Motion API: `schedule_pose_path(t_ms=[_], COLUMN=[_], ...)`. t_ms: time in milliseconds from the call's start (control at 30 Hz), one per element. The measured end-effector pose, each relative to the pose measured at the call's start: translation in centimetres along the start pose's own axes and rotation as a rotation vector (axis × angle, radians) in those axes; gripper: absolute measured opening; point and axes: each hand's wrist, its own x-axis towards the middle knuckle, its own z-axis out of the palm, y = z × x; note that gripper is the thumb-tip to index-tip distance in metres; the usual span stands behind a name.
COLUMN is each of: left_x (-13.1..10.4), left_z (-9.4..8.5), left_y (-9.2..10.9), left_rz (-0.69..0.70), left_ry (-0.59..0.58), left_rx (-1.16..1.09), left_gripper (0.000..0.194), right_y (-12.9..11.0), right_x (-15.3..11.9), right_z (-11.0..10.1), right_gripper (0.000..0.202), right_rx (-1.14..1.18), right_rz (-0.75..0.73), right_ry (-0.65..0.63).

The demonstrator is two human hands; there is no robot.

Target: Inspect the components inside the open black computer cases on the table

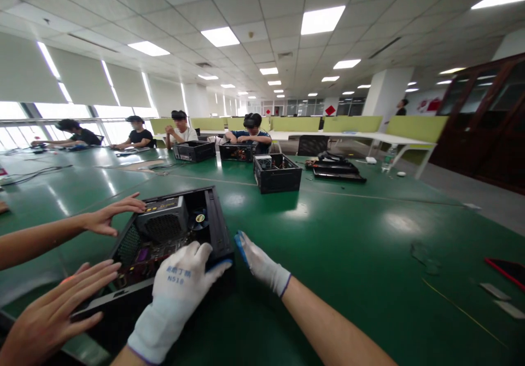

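An open black computer case [223, 229] lies on the green table, showing a power supply [162, 221], a round fan [199, 218] and circuit boards. My left hand [176, 286], in a white glove, grips the case's near right part, its fingers bent over the edge and its thumb stretched to the corner. Just right of the case, my right hand [258, 261], in a white glove with blue fingertips, is held edge-on with straight fingers and nothing in it; a small gap separates it from the case.
From the left, another person's two bare hands reach to the case, one at its far left corner [110, 215], one over its near left side [61, 306]. Further back are more cases [281, 180], black panels [336, 170] and several people. A red-edged object [506, 273] lies at right.
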Motion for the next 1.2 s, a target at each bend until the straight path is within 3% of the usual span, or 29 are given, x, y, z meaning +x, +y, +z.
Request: schedule_pose_path(t_ms=[200, 300, 367, 567, 767, 933, 1200], left_x=[5.4, 5.7, 4.7, 1.2, 2.3, 3.4, 3.4], left_z=[1.6, 3.6, 5.3, 10.1, 12.9, 14.8, 14.7], left_y=[-6.3, -6.9, -4.9, 4.6, 10.1, 12.4, 12.5], left_rz=[-0.303, -0.501, -0.446, -0.251, -0.193, -0.207, -0.163], left_ry=[-0.019, 0.014, -0.01, -0.236, -0.297, -0.302, -0.342], left_rx=[0.001, -0.098, -0.216, -0.512, -0.666, -0.701, -0.649], left_gripper=[0.052, 0.052, 0.048, 0.042, 0.042, 0.043, 0.039], right_y=[5.2, 7.2, 8.0, 7.9, 8.8, 10.4, 12.1], right_x=[-4.1, -5.4, -5.9, -5.5, -3.2, 0.1, 9.7], right_z=[-2.3, -3.5, -4.0, -3.9, -5.7, -10.5, -18.9], right_gripper=[0.058, 0.06, 0.062, 0.081, 0.082, 0.079, 0.084], right_rx=[-0.086, -0.114, -0.119, -0.093, -0.119, -0.265, -0.61], right_rz=[0.002, 0.047, 0.074, 0.211, 0.303, 0.351, 0.399], right_ry=[-0.055, -0.059, -0.056, 0.026, 0.117, 0.171, 0.187])
